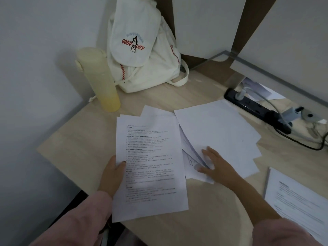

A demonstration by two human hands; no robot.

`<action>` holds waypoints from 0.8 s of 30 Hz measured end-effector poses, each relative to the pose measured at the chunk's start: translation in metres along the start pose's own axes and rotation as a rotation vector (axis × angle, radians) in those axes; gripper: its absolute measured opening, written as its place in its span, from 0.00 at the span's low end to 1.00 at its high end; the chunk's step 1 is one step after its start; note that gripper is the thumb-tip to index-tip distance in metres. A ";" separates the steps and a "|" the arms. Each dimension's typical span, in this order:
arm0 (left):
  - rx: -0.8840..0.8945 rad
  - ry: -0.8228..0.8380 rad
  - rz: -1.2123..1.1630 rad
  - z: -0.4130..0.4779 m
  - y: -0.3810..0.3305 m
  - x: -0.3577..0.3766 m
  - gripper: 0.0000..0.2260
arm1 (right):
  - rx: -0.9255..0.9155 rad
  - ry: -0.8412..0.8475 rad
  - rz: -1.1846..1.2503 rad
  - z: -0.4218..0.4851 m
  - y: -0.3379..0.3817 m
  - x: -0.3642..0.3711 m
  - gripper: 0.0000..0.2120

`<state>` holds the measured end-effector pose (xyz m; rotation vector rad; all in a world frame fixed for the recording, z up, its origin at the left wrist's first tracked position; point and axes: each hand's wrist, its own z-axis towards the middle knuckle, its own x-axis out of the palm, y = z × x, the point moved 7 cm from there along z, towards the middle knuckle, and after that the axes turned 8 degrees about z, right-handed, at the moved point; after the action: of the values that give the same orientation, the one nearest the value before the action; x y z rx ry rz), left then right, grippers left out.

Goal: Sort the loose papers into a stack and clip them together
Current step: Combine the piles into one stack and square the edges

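My left hand (113,174) grips a printed sheet (150,166) by its left edge, thumb on top, holding it over the wooden desk (74,150). More sheets peek out behind its top edge. To the right lies a loose pile of blank-side-up papers (218,132), fanned and askew. My right hand (214,166) rests flat on the pile's lower left corner, fingers spread and pressing on the sheets. No clip is visible.
A yellow bottle (101,80) and a white cloth bag (142,55) stand at the back of the desk. A black power strip (255,107) with plugs and cables lies at the right. Another printed document (300,201) sits at the lower right edge.
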<state>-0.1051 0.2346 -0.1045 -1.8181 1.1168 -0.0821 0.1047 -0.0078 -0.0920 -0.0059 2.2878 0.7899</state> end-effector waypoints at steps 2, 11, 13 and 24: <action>-0.001 0.011 -0.011 0.000 -0.002 0.000 0.07 | -0.011 0.063 0.061 -0.003 -0.004 -0.002 0.35; -0.008 0.051 0.001 0.001 0.002 0.002 0.12 | 0.077 -0.177 0.086 -0.010 -0.006 -0.029 0.19; -0.001 0.067 0.013 0.000 0.001 0.001 0.11 | 0.086 -0.346 0.113 -0.019 -0.002 -0.038 0.17; -0.028 0.106 0.063 0.007 0.002 0.007 0.12 | -0.072 -0.407 0.428 -0.053 0.053 -0.035 0.10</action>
<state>-0.0995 0.2341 -0.1124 -1.8191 1.2540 -0.1280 0.0860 -0.0009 -0.0120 0.5759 1.8897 0.9847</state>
